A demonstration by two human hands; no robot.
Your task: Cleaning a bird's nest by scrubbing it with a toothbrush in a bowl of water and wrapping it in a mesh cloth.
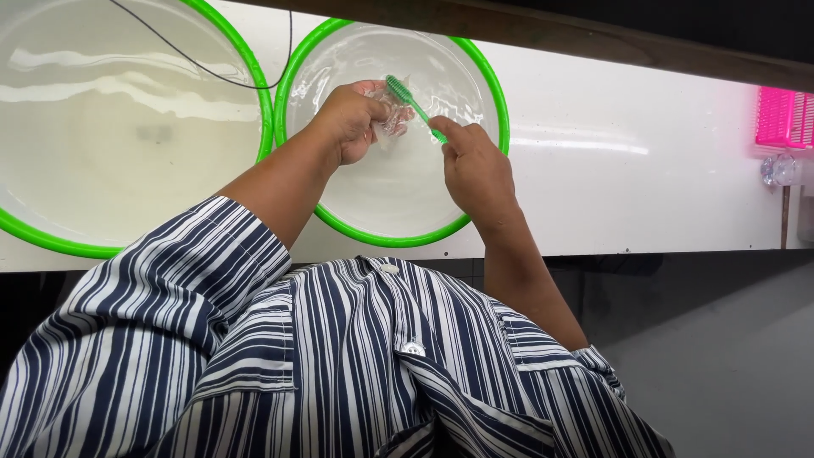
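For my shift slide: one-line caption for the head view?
Left hand holds a clear item over a green-rimmed basin; right hand applies a green brush.

Single view only, head-mounted, so nothing overlaps with a second camera. It looks steeply down and forward over the wearer's chest; the striped shirt [339, 365] fills the bottom half of frame, very near the lens. The white counter [644, 195] runs left to right across the upper half, its near edge about mid-height and its far edge along the top. Two green-rimmed basins sit at arm's reach: the left basin [254, 76] cropped by the top-left corner, the right basin [496, 93] nearly whole, top centre. Counter's right end reaches the frame edge.
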